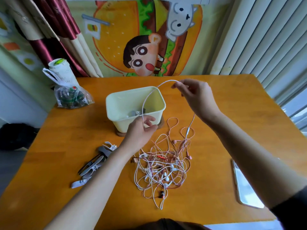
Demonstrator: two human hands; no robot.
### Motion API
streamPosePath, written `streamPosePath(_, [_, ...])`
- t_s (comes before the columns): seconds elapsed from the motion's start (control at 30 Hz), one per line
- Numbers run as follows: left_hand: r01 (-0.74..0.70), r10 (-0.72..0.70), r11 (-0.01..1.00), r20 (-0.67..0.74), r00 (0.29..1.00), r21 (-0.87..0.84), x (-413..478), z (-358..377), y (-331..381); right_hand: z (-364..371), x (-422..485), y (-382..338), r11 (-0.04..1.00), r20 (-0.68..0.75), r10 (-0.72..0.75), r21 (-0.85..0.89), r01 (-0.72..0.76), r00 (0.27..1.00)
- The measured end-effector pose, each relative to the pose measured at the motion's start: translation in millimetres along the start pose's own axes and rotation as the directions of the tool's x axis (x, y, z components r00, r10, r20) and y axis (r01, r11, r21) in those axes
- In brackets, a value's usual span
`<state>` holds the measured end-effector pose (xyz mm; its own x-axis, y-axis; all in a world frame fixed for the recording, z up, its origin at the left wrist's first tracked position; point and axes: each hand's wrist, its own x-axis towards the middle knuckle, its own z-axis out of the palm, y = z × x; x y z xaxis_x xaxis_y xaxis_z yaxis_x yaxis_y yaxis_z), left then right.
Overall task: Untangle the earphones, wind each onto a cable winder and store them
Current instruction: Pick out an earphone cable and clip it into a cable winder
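The person is lifting one white-and-pink earphone cable (149,97) clear of the heap. The right hand (196,97) is raised above the tabletop (66,146) and is pinching the cable between thumb and fingertips at the top of its arc. The left hand (141,130), just in front of the cream plastic bin (116,103), is pinching the same cable lower down, with its other fingers loosely curled. From the right hand the cable is dropping past its inline remote (187,131) into the tangle of earphones (163,168), which is lying in the middle of the tabletop between the two forearms.

These cords look thin, light and limp – they will be sagging wherever they are not held, and loops will be snagging on one another when pulled hard. The buds and the remote are the only stiff parts, so they are likely to be catching in the knots. A sound hold is on the cord itself near a free end or plug, feeding it out loop by loop rather than tugging.

The grey and white cable winders (93,165) are lying to the left of the tangle – none is in hand. A few small pieces are sitting in the bin's bottom, too indistinct to name.
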<state>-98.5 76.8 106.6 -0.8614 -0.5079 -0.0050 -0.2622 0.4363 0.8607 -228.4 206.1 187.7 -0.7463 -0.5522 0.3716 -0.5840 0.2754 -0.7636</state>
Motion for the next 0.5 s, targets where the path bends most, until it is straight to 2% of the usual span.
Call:
streamPosePath(0.13, [-0.022,0.042,0.969,0.077,0.996,-0.245,-6,14,24,19,-8,-6,1.000,0.138,0.008,-0.028,-0.004,0.990])
streamPosePath(0.27, [-0.009,0.038,0.966,0.111,0.993,-0.257,-10,26,31,37,-19,-3,0.995,0.248,0.030,-0.100,-0.005,0.968])
streamPosePath(0.33, [-0.009,0.025,0.968,0.059,0.998,-0.252,-13,28,30,41,-20,-1,0.995,0.266,0.051,-0.092,-0.028,0.963])
streamPosePath(0.43, [0.008,-0.021,0.966,-0.047,0.999,-0.259,-15,23,28,44,-21,13,0.982,0.262,0.158,0.060,-0.179,0.952])
streamPosePath(0.5, [0.020,-0.050,0.967,-0.111,0.993,-0.255,-16,15,24,46,-30,30,0.977,0.357,0.207,-0.021,-0.214,0.911])
